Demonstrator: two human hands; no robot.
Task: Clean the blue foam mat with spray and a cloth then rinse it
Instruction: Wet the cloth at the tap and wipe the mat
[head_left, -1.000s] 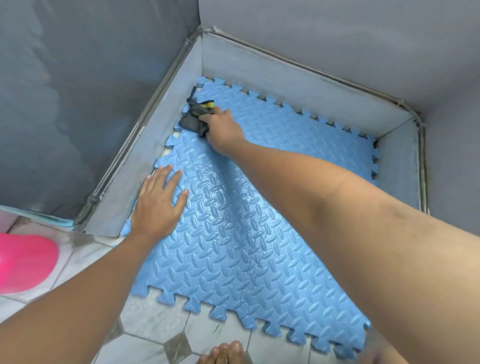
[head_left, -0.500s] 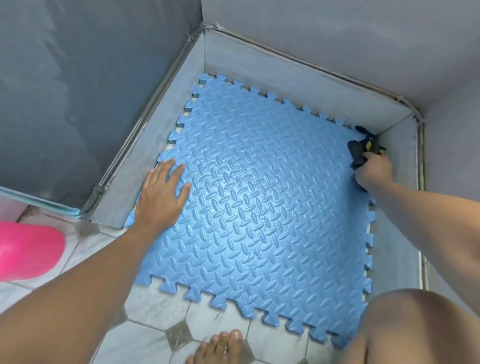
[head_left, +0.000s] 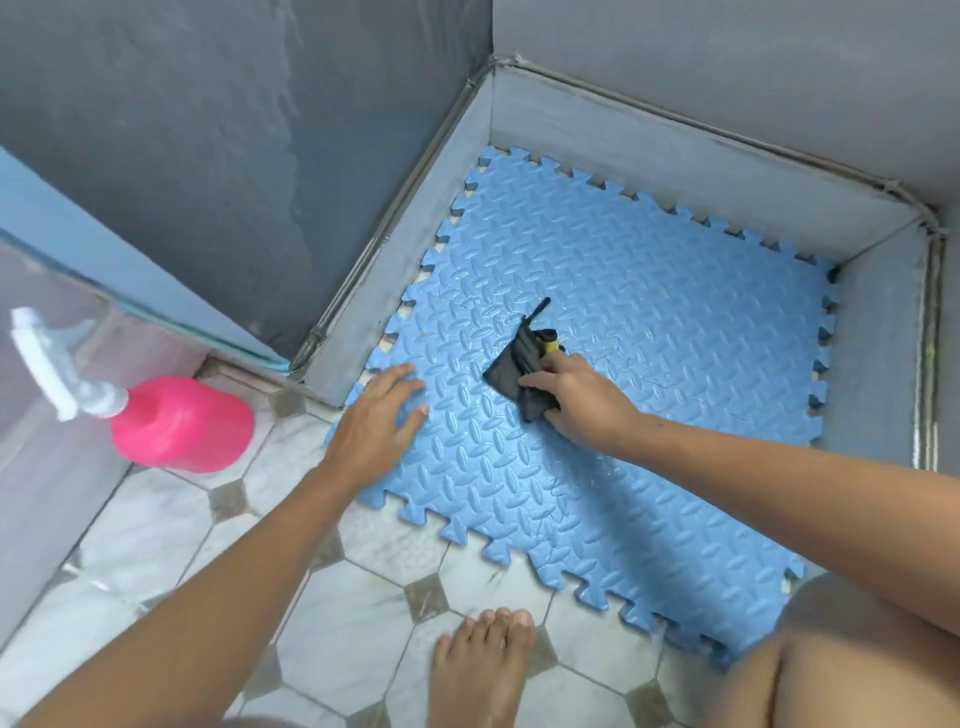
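Head view, single camera, looking down.

- Blue foam mat: lies flat on the floor in a corner, with an embossed oval pattern and interlocking toothed edges. Its far and side edges sit against a low grey curb; its near edge lies over the tiled floor. The surface looks glossy in places.
- Cloth: dark and bunched, with a small yellow patch at its upper edge and a thin dark strip sticking out beyond it. It lies on the mat left of centre, partly under the right hand.
- Right hand: reaches in from the right, fingers curled over the near part of the cloth, gripping it and holding it down on the mat.
- Left hand: palm down on the mat's left edge, fingers straight and slightly spread, holding nothing.
- Spray bottle: pink body with a white trigger head, on the tiles left of the mat, apart from both hands. Whether it stands upright or leans cannot be told at this angle.
- Bare foot: on the tiles just short of the mat's near edge.
- Knee: at lower right, over the mat's near right corner.
- Grey walls: rise behind the curb on both sides of the corner.
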